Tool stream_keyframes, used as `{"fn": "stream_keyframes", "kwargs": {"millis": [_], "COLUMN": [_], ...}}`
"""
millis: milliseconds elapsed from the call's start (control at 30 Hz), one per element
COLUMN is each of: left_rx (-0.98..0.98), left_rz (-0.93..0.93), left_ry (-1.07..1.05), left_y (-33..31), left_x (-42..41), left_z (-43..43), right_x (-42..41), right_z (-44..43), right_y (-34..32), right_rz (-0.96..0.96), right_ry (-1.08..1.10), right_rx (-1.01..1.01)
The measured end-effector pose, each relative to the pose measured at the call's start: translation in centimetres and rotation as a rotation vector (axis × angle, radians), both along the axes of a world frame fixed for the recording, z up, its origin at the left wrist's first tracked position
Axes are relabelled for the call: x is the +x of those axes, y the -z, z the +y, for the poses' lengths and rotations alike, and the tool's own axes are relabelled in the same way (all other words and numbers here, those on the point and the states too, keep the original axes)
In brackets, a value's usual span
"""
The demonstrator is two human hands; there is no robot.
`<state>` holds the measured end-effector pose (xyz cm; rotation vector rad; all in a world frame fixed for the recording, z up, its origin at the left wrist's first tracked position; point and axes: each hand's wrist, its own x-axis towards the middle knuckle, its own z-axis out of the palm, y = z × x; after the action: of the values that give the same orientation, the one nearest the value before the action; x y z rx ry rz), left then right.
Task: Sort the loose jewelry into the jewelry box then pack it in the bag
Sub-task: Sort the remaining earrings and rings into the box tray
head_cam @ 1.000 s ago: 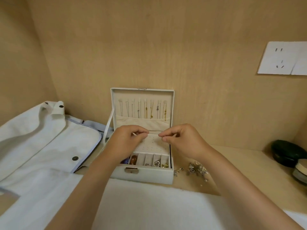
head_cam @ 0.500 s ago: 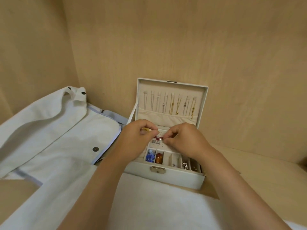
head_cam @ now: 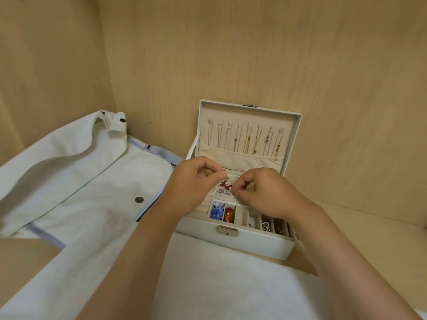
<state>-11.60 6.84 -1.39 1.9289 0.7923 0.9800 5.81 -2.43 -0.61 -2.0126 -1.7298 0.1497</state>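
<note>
1 red pearl earring [head_cam: 227, 184] is pinched by the right hand [head_cam: 263, 192] over the stud panel [head_cam: 227, 199] of the open jewelry box [head_cam: 254, 244]; the left hand [head_cam: 194, 181] pinches something small and gold. Sorting stage; next, its post likely needs pressing into a hole.

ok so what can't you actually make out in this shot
- Head view: the gold piece that the left hand pinches, mostly covered by its fingers.
- Head view: whether the right hand grips the red earring or only touches it; too small.
- Head view: pendants on the necklaces in the lid of the jewelry box, too small to identify.
- Head view: the bag, cut off by the left edge.
</note>
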Motion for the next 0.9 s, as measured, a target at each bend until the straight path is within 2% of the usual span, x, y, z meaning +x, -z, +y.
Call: {"fn": "stream_keyframes", "kwargs": {"millis": [167,267,633,900], "left_rx": [-0.027,-0.07,-0.19,-0.115], "left_rz": [-0.06,-0.097,-0.092,-0.087], "left_ry": [0.053,0.107,0.164,0.179], "left_y": [-0.2,-0.4,-0.9,-0.6], "left_x": [0.1,0.2,-0.1,0.0], "left_z": [-0.3,-0.8,-1.0,-0.9], "right_x": [-0.2,-0.9,-1.0,-1.2], "right_z": [0.2,-0.1,-0.2,-0.4], "right_y": [-0.4,-1.2,-1.2,-1.2], "right_rz": [0.337,0.465,0.586,0.592], "right_ry": [-0.071,-0.149,-0.136,-0.158], "right_rx": [0.245,0.286,0.352,0.387]}}
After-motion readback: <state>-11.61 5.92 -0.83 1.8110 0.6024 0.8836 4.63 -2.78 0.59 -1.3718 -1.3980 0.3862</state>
